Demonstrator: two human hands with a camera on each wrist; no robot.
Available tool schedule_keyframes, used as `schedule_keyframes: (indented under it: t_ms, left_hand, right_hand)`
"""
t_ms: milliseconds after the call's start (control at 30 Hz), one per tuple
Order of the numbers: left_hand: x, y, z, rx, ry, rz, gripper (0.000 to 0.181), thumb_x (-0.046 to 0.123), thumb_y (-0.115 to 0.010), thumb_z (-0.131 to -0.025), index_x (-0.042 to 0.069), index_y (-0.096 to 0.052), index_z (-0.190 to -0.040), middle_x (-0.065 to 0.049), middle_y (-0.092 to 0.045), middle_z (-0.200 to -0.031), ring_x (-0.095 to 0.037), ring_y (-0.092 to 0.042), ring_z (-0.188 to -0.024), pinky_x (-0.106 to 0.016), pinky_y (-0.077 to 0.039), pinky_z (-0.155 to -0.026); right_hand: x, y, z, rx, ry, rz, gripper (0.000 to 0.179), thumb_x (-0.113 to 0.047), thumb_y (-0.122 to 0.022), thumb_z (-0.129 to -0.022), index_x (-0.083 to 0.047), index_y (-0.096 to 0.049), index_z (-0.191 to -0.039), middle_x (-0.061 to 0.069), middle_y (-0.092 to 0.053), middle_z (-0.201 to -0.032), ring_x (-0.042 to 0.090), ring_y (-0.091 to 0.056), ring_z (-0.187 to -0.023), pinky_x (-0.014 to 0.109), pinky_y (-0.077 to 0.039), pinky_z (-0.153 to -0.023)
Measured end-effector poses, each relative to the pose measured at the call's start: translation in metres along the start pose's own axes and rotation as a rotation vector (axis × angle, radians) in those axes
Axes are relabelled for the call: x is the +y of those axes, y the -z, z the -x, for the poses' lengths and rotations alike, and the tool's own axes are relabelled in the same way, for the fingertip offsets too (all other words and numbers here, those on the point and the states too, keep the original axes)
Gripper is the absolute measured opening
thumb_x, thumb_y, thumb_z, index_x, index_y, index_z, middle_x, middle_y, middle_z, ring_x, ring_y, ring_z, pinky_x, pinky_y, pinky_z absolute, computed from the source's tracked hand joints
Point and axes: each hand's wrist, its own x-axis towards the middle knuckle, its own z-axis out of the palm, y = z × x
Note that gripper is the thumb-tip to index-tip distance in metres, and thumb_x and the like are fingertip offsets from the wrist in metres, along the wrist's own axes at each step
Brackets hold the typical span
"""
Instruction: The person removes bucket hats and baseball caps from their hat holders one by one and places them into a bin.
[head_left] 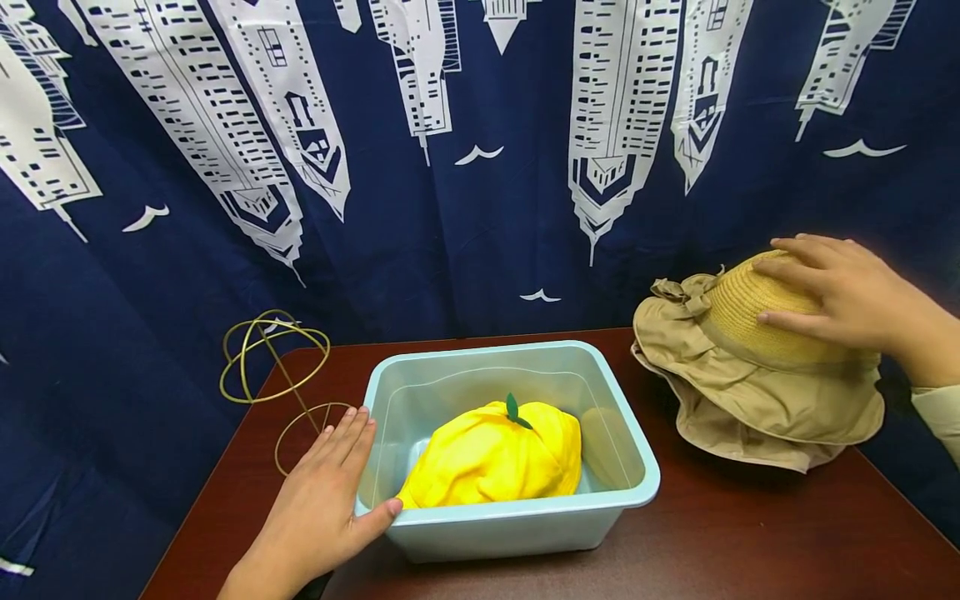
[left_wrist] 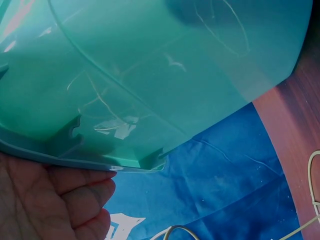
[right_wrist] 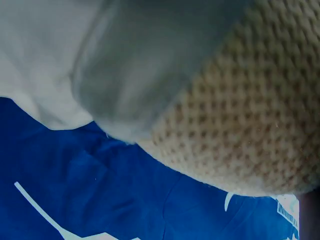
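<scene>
My left hand [head_left: 317,498] rests at the left end of a light blue plastic bin [head_left: 510,533], fingers straight along its side and thumb at the near corner of the rim. In the left wrist view, its fingers [left_wrist: 85,200] lie just under the rim's edge. Inside the bin is a bunched yellow cloth hat [head_left: 487,458] with a green leaf on top. On the right, my right hand [head_left: 840,292] lies spread over the straw crown of a sun hat [head_left: 757,321], which tilts and has a wide beige cloth brim and a bow. The right wrist view shows the straw weave [right_wrist: 240,115] close up.
A gold wire stand [head_left: 288,387] stands at the table's left side, close to my left hand. Beneath everything is a dark reddish wooden table [head_left: 712,542]. Behind it hangs a navy curtain [head_left: 480,217] printed with white buildings.
</scene>
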Motion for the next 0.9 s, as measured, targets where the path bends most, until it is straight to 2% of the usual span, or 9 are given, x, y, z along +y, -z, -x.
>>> schedule_keyframes:
  t_ms: [167,433,900]
  left_hand:
    - [0.000,0.000,0.000,0.003,-0.004,-0.002,0.083,0.057,-0.062,-0.086,-0.006,-0.054,-0.138,-0.019,-0.048,-0.147,-0.033,-0.038,-0.141,-0.054,-0.035,-0.110]
    - [0.001,0.001,-0.001,-0.016,0.021,0.008,0.083,0.057,-0.062,-0.086,-0.005,-0.052,-0.140,-0.018,-0.048,-0.148,-0.033,-0.037,-0.142,-0.053,-0.035,-0.111]
    - [0.001,-0.001,0.001,-0.010,0.026,0.024,0.083,0.058,-0.062,-0.087,-0.005,-0.052,-0.140,-0.017,-0.047,-0.148,-0.032,-0.036,-0.142,-0.054,-0.035,-0.110]
  right_hand:
    - [-0.004,-0.002,-0.001,-0.048,-0.043,0.018,0.065,-0.045,-0.082,-0.072,-0.008,-0.064,-0.122,0.024,-0.055,-0.118,0.048,-0.046,-0.110,0.061,-0.035,-0.093]
    - [-0.008,-0.005,-0.003,-0.095,-0.098,0.087,0.055,-0.041,-0.079,-0.077,-0.010,-0.063,-0.119,0.016,-0.055,-0.108,0.042,-0.048,-0.098,0.061,-0.037,-0.075]
    - [-0.010,-0.014,-0.004,-0.133,-0.158,0.135,0.045,-0.044,-0.070,-0.085,-0.012,-0.062,-0.115,0.014,-0.054,-0.109,0.040,-0.045,-0.097,0.061,-0.029,-0.071]
